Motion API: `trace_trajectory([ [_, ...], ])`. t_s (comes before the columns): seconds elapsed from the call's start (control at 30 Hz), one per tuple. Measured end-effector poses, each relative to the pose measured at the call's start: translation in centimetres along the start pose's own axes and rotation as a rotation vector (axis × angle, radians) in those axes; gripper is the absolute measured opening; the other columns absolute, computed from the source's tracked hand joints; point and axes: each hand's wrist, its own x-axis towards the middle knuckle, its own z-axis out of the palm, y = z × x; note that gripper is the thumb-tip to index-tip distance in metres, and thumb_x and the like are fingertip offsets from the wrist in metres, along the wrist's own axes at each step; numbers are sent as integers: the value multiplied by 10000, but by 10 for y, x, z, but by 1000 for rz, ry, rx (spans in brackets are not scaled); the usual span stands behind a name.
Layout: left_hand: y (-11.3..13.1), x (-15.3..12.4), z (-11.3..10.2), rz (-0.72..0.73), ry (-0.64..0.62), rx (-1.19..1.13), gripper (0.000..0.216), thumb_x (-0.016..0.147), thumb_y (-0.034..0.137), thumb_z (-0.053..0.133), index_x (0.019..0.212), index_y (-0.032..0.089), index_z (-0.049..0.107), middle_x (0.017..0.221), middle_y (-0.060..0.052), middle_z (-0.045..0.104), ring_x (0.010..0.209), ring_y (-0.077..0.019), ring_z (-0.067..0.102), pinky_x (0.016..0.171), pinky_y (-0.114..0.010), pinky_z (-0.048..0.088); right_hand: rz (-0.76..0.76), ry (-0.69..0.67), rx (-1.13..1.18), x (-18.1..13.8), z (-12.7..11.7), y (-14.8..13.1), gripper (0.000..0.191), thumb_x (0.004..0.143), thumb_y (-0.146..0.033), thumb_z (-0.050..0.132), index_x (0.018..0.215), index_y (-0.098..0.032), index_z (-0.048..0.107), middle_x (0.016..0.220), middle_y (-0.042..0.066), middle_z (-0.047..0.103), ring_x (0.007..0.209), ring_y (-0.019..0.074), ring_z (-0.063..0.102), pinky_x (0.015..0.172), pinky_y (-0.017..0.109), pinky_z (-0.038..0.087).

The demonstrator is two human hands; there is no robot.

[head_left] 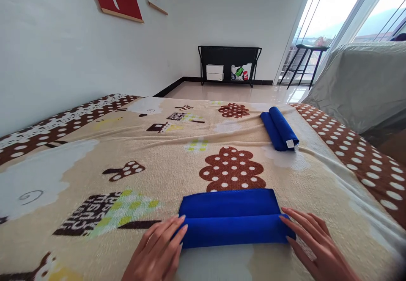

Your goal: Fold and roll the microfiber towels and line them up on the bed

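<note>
A blue towel [233, 216], folded into a long flat band, lies on the patterned blanket [142, 145] right in front of me. My left hand [158, 251] rests flat at the towel's left end, fingers stretched out and fingertips touching its edge. At the towel's right end lies my right hand [312, 243], fingers extended and touching the cloth. Neither hand grips anything. Farther off to the right sits a second blue towel [281, 128], rolled up, with a white tag at its near end.
The blanket covers a bed that runs up to a white wall on the left. A grey-covered piece of furniture [358, 86] stands at the right. At the back are a black rack [230, 63] with boxes, a black stool [306, 63] and large windows.
</note>
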Motion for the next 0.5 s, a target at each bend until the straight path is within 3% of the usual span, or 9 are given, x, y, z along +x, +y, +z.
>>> trace_trajectory([
  [0.1, 9, -1, -4, 48, -72, 15, 525, 856, 55, 546, 1363, 195, 558, 1329, -66, 658, 1272, -216, 565, 1087, -370, 404, -55, -6, -39, -8, 2, -1, 617, 878, -247, 608, 1472, -293, 448, 1413, 26, 576, 1269, 221, 562, 1087, 387, 360],
  [0.2, 12, 1, 8, 9, -64, 35, 526, 845, 32, 489, 1345, 173, 566, 1301, -79, 664, 1220, -219, 590, 1057, -375, 406, -48, -16, -55, -6, 12, 1, 597, 866, -234, 608, 1447, -262, 474, 1378, 31, 604, 1232, 209, 585, 1049, 369, 375],
  [0.37, 8, 17, 25, -89, 43, -7, 487, 845, 3, 430, 1254, 204, 604, 1106, -49, 714, 1035, -202, 646, 975, -386, 419, 1, -79, 15, 15, 12, 11, 503, 895, -237, 571, 1394, -280, 524, 1311, 23, 646, 1205, 197, 597, 1023, 364, 403],
  [0.5, 1, 44, 22, -156, -50, -20, 467, 823, 30, 420, 1212, 190, 623, 956, -43, 705, 889, -211, 650, 916, -417, 449, 79, -152, 79, 40, 1, 14, 516, 939, -228, 489, 1453, -258, 453, 1297, 53, 643, 1199, 188, 586, 1020, 374, 432],
])
